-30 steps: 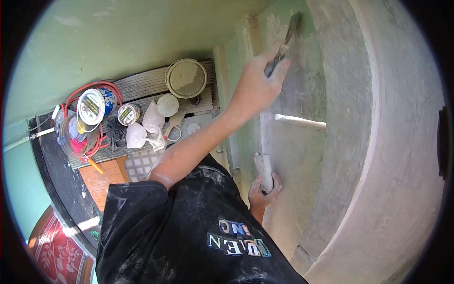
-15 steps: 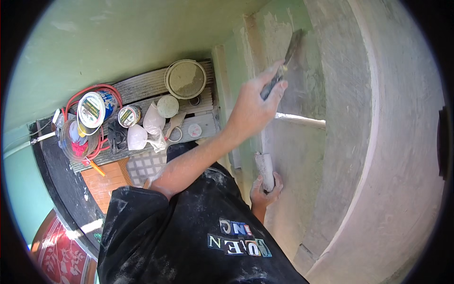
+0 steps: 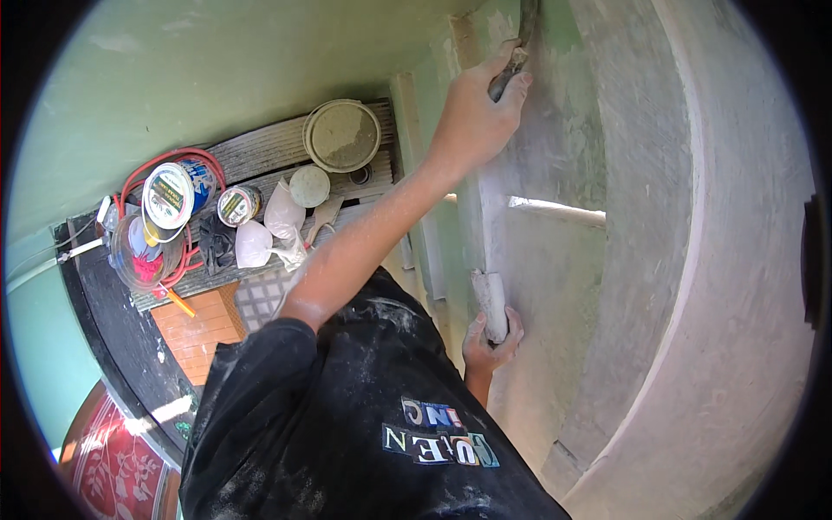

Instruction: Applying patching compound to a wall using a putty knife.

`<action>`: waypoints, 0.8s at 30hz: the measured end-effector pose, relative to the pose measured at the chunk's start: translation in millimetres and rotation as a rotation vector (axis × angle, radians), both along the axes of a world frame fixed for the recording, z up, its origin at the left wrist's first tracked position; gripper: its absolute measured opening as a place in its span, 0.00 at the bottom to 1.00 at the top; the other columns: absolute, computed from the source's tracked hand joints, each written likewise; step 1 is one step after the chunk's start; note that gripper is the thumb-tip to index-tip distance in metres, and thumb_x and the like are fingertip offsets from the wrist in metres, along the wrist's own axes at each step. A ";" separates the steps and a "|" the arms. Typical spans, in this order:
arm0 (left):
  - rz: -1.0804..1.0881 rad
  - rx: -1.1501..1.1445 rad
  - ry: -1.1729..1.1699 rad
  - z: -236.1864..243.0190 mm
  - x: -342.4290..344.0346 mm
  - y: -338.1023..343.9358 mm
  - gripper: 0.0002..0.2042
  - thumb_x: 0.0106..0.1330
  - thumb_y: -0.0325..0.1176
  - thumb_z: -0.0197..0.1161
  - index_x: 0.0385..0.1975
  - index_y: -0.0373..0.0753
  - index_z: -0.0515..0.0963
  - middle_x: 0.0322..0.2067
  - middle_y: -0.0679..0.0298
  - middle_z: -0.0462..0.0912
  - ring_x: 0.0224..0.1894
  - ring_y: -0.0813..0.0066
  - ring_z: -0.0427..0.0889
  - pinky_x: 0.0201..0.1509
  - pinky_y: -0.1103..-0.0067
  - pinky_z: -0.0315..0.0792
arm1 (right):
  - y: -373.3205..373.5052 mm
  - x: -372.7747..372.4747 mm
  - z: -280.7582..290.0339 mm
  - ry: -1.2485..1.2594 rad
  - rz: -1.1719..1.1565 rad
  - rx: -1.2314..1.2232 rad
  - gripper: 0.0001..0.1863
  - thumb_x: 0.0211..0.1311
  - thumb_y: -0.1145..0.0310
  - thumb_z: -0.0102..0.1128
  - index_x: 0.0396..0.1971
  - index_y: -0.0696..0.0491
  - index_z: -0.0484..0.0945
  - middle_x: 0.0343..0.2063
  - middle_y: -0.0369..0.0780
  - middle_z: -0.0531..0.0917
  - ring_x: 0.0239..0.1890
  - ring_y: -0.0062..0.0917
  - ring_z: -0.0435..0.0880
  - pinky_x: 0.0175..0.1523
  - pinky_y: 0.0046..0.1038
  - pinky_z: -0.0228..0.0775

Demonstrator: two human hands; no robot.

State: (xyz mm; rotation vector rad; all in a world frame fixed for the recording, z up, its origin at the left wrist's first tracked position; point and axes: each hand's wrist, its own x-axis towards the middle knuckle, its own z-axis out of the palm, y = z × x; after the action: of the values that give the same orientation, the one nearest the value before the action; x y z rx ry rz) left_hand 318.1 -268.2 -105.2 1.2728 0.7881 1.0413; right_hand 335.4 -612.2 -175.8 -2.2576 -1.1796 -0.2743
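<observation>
In my left hand [image 3: 477, 117], closed around its dark handle, is a putty knife [image 3: 511, 74]. Its blade reaches up beside the patchy green and grey wall [image 3: 559, 113], and the tip is cut off by the picture's top edge. Lower down, my right hand [image 3: 492, 347] is closed around the lower end of a white, putty-smeared oblong tool [image 3: 490, 303], whose exact kind I cannot make out. White dust covers the fingers of both hands. The right forearm is mostly hidden behind my black shirt [image 3: 373, 416].
A slatted bench [image 3: 251, 156] at the left carries a round bucket [image 3: 341, 136], a white-lidded tub [image 3: 168, 198], smaller tins, white bags [image 3: 282, 211] and a red hose [image 3: 178, 154]. Behind my hands a bright gap [image 3: 559, 211] crosses the wall, with a pale curved edge [image 3: 696, 199] to the right.
My left hand has moved up the wall with the putty knife, whose blade now runs out of the picture. The right hand and its white tool have shifted only slightly.
</observation>
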 end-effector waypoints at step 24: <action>-0.111 0.322 0.360 -7.6 15.0 -13.0 0.31 0.77 0.39 0.50 0.77 0.45 0.51 0.39 0.33 0.81 0.40 0.33 0.80 0.48 0.55 0.74 | -0.7 0.8 -7.7 -0.030 -0.037 0.081 0.25 0.58 0.63 0.71 0.52 0.58 0.76 0.44 0.51 0.82 0.42 0.49 0.84 0.47 0.42 0.78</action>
State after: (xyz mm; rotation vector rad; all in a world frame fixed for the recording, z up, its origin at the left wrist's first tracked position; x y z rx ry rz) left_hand 333.1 -281.2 -112.8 1.7934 0.8286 0.8834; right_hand 336.2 -612.9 -183.5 -2.2133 -1.1231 -0.3656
